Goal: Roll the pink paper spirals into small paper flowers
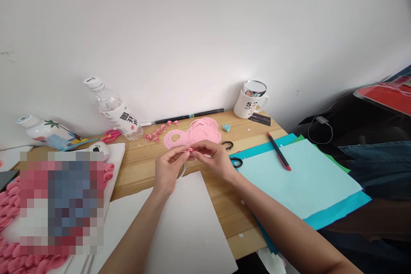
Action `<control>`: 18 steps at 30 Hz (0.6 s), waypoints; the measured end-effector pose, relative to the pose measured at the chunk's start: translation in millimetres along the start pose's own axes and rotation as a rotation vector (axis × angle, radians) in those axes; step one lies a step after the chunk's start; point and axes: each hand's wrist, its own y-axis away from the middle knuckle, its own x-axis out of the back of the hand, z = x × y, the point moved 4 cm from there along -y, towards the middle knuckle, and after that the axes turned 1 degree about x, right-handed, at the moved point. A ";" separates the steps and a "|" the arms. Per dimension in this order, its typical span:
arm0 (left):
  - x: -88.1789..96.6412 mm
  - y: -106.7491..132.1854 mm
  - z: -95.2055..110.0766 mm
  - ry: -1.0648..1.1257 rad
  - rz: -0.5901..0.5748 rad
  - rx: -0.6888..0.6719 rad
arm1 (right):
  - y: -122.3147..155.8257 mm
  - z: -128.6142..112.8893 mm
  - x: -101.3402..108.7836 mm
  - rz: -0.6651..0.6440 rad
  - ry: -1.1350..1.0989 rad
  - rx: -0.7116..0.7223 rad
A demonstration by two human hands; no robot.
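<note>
Both hands meet over the middle of the table. Between the fingertips of my left hand point(170, 167) and my right hand point(213, 158) is a small rolled pink paper flower point(190, 150), pinched from both sides and partly covered by the fingers. Just behind them lies a pile of pink paper circles and rings point(205, 128). Several finished pink paper flowers point(163, 127) rest to the left of that pile. Black scissor handles point(236, 162) show beside my right hand. A pale ring, perhaps a tape roll point(182, 173), sits partly hidden by my left hand.
White sheets point(189, 222) lie under my forearms. At right are blue paper sheets point(298, 180) with a pen point(278, 150) on top. A mug point(248, 102), a black marker point(189, 115) and a water bottle point(118, 111) stand or lie along the wall. Pink flowers point(13, 205) cover the left.
</note>
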 end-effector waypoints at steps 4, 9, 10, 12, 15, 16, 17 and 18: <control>-4.3 5.4 7.7 -0.173 0.047 -0.149 | 1.6 2.9 -2.2 0.011 -0.026 -0.012; -5.8 9.5 7.5 -0.201 0.120 -0.184 | 4.8 3.5 -1.6 0.072 0.072 0.065; -4.9 8.8 5.5 -0.171 0.131 -0.150 | 5.3 3.4 -1.4 0.085 0.114 0.094; -2.6 6.1 0.2 -0.089 0.137 -0.044 | 5.9 4.2 -1.9 0.090 0.165 0.141; 0.2 2.3 -5.9 0.015 0.118 0.094 | 6.1 7.0 -4.7 0.046 0.154 0.181; 0.8 1.5 -6.8 0.033 0.106 0.122 | 6.1 7.8 -5.8 0.033 0.151 0.188; 1.2 1.1 -7.5 0.045 0.093 0.144 | 6.2 8.6 -6.7 0.027 0.153 0.192; 1.6 0.9 -8.0 0.052 0.082 0.164 | 6.3 9.1 -7.5 0.028 0.160 0.192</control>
